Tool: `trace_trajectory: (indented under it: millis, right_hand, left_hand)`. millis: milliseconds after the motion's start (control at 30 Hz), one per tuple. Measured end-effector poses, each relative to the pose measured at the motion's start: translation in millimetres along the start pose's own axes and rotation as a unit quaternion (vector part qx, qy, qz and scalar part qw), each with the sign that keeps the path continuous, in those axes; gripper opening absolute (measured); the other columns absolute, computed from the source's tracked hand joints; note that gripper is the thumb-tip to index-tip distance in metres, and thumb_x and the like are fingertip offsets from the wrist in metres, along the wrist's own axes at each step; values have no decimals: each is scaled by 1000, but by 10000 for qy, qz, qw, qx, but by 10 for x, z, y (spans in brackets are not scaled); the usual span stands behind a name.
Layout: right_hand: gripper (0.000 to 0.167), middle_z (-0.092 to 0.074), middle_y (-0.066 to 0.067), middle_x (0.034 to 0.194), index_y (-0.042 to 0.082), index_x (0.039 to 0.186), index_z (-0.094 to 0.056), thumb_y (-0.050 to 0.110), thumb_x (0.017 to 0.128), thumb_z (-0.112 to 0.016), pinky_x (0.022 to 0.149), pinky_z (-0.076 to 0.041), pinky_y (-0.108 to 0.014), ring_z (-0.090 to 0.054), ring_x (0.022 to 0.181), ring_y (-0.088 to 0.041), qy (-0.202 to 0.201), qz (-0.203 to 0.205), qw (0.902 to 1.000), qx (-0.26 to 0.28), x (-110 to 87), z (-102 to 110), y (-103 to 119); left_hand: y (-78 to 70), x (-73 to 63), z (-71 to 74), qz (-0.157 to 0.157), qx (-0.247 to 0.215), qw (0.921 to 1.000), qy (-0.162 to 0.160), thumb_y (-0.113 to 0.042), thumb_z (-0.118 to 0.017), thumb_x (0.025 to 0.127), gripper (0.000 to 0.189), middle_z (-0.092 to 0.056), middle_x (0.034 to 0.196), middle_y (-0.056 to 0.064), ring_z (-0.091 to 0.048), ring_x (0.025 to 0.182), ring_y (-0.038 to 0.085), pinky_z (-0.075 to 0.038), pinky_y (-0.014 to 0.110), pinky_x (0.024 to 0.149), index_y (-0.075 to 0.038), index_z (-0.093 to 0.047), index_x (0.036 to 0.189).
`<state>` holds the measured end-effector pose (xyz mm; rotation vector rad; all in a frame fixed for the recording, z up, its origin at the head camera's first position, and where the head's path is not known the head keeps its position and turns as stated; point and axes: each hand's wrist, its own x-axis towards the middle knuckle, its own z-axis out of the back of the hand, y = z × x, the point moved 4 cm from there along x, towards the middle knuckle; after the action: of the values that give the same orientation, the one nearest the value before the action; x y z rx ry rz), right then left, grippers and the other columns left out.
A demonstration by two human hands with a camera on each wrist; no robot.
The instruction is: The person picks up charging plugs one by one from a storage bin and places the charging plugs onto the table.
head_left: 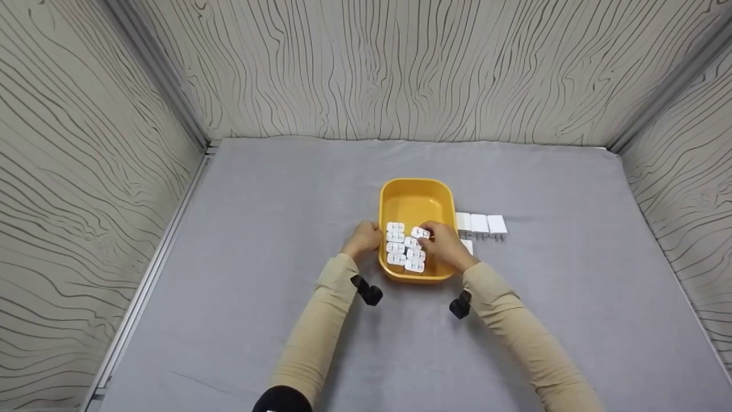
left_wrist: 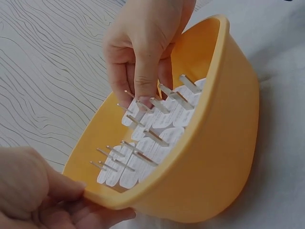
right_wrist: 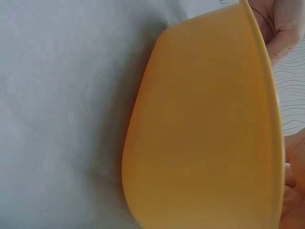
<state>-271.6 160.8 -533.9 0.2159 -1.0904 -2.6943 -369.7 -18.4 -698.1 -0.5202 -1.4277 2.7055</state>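
Note:
A yellow plastic bin [head_left: 416, 279] stands on the cloth, and white two-pin plug adapters [head_left: 396, 248] sit in its near part in two columns, prongs up. On the bin's left side, my left hand [head_left: 363, 239] grips the rim, with the thumb [left_wrist: 69, 187] on top and fingers beneath in the left wrist view. Inside the bin, my right hand [head_left: 448, 246] pinches a plug adapter [head_left: 421, 232] at the far end of the right column. The bin's wall [right_wrist: 200, 119] hides most of the right hand [right_wrist: 295, 181] in the right wrist view.
Several more white plug adapters [head_left: 479, 223] lie in a row just right of the bin, prongs toward me. Another white adapter [head_left: 468, 246] is partly hidden behind the right hand. Patterned walls [head_left: 372, 68] enclose the grey-covered table [head_left: 274, 189].

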Motion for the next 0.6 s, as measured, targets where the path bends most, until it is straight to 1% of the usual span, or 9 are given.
trace_trajectory:
  millis: [100,167,233,333,400,433,467,500,600]
  right_hand:
    - [25,-65,-26,105,-11,110,-61,2,88,-60,88,-54,-46,-64,97,-36,-41,-57,10000,-63,-24,19,0]
    - [25,-66,-25,104,-10,109,-61,2,87,-61,89,-53,-46,-64,97,-35,-77,-56,9999,-57,-44,35,3]
    - [24,-66,-25,104,-10,108,-61,1,86,-62,89,-53,-47,-64,97,-35,-122,-29,9999,-18,-61,49,6]
    - [24,-66,-24,104,-9,107,-61,2,86,-63,90,-53,-47,-63,98,-34,-147,-46,9999,7,-77,59,4]
    - [24,-66,-24,104,-9,107,-61,2,86,-63,90,-53,-47,-63,98,-34,-156,-41,9999,-4,-81,61,0]
    - [24,-66,-24,104,-8,107,-61,3,86,-63,90,-53,-47,-63,99,-34,-158,-47,9999,-4,-83,62,-1]
    - [24,-66,-24,105,-8,107,-61,3,85,-64,90,-53,-47,-64,99,-35,-170,-30,9999,-10,-86,65,-1]
    - [24,-66,-24,104,-9,106,-62,2,85,-64,90,-53,-47,-64,99,-35,-191,-3,9998,-5,-91,72,4]
    - [24,-67,-24,104,-8,106,-62,2,84,-64,88,-54,-46,-65,98,-36,-229,81,9997,-23,-104,78,7]
  left_hand:
    - [35,32,-20,-59,9,10000,-47,-10,-41,86,28,-46,53,-4,-46,46,10,-38,23,44,-14,-49,60]
    - [-160,-172,68,151,115,9998,-43,-9,-42,89,27,-51,56,0,-51,50,13,-43,26,49,-10,-53,64]
    - [-339,-358,163,-85,37,9999,-74,-8,-40,87,27,-51,55,-1,-50,49,12,-42,25,48,-10,-52,62]
    - [-805,-828,397,209,-118,9996,111,-3,-40,89,27,-49,58,1,-48,53,13,-41,25,53,-7,-51,65]
    - [-969,-1002,485,177,-288,9993,168,-2,-39,89,28,-42,56,-2,-41,51,11,-35,22,50,-9,-46,63]
    - [-1133,-1174,560,369,-332,9985,217,-1,-40,91,28,-39,56,-2,-40,53,11,-35,24,54,-8,-45,64]
    - [-1183,-1223,579,558,-240,9978,256,0,-41,92,28,-37,57,-2,-38,53,12,-35,24,54,-7,-44,65]
    - [-1168,-1209,569,492,-195,9983,231,-1,-40,92,29,-36,56,-3,-37,52,11,-33,23,53,-9,-42,64]
    - [-932,-978,460,237,-83,9996,145,-4,-41,92,31,-36,54,-5,-36,50,8,-33,21,51,-12,-41,62]
